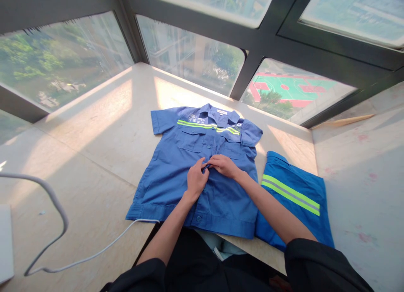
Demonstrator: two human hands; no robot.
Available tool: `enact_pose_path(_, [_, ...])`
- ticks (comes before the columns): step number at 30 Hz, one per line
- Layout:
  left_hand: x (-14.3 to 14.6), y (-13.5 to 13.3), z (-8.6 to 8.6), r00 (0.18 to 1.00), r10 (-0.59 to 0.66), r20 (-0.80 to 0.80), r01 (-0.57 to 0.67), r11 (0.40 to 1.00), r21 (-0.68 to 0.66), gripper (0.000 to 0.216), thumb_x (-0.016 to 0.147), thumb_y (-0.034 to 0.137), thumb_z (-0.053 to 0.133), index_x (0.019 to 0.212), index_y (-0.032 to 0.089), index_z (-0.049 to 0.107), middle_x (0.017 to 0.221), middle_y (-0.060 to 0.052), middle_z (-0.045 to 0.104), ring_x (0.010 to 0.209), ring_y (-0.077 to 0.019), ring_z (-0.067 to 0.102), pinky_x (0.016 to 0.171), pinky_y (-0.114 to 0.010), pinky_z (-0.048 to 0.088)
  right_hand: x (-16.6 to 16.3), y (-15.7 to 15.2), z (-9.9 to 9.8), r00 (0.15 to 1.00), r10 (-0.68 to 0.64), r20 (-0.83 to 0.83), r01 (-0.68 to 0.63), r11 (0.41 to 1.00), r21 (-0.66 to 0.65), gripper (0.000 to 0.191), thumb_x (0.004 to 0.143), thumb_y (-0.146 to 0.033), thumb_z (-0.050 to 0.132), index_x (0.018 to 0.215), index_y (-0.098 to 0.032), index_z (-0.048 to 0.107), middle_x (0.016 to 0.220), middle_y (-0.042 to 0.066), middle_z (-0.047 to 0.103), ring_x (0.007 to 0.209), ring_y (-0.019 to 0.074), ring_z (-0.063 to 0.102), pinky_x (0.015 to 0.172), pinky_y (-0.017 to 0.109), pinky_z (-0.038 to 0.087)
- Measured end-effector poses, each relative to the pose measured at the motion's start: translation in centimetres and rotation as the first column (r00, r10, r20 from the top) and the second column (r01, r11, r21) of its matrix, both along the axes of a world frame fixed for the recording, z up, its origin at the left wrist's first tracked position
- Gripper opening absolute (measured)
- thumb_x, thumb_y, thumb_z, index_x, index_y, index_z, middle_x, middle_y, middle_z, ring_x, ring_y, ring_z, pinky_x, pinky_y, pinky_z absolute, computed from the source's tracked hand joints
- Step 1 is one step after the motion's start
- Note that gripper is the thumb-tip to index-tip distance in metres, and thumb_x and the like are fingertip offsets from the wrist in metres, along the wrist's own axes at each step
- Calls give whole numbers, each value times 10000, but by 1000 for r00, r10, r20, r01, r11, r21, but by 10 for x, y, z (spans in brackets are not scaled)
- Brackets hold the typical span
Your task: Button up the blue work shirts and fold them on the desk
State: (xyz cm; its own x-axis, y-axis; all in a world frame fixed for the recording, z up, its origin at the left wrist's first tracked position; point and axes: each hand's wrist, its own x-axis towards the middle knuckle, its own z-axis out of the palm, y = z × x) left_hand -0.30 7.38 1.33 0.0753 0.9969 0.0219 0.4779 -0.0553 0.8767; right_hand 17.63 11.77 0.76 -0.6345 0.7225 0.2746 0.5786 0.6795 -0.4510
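Observation:
A blue short-sleeved work shirt (176,178) with yellow-green reflective bands lies flat, front up, collar away from me, on a pale stone ledge (104,149). My left hand (195,180) and my right hand (224,165) meet at the middle of the shirt's button placket. Both pinch the fabric edge there, fingers closed on it. A button shows lower down on the placket.
A folded blue garment (293,199) with a yellow-green reflective stripe lies to the right of the shirt. A white cable (59,212) loops across the left of the ledge from a white object at the left edge. Large windows surround the ledge.

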Motion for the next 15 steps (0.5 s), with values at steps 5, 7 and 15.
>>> enact_pose_path(5, [0,-1,-4,999,41,31,-41,999,-6,443,792,114,601,1228,193,597,1034,-81,752,1015,-251,694,945,-403,507,2,8,2,994,59,-91,-69,991,-115,262,880,-71,528,994,-197,727,872,56,688,783,149,635,717,235,483])
enact_pose_path(7, [0,-2,-6,999,45,11,-45,999,11,417,797,118,596,1208,193,606,1037,-84,750,1001,-250,695,941,-407,503,3,11,4,992,79,-99,-93,985,-145,303,876,-54,490,993,-196,731,869,55,685,782,147,635,721,236,488])
enact_pose_path(15, [3,-2,-10,997,63,-40,-60,996,71,360,797,117,586,1143,198,642,1018,-82,745,967,-252,687,928,-409,492,3,12,7,994,60,-86,-76,980,-186,330,849,-35,470,987,-198,721,883,51,645,809,154,614,749,252,494])
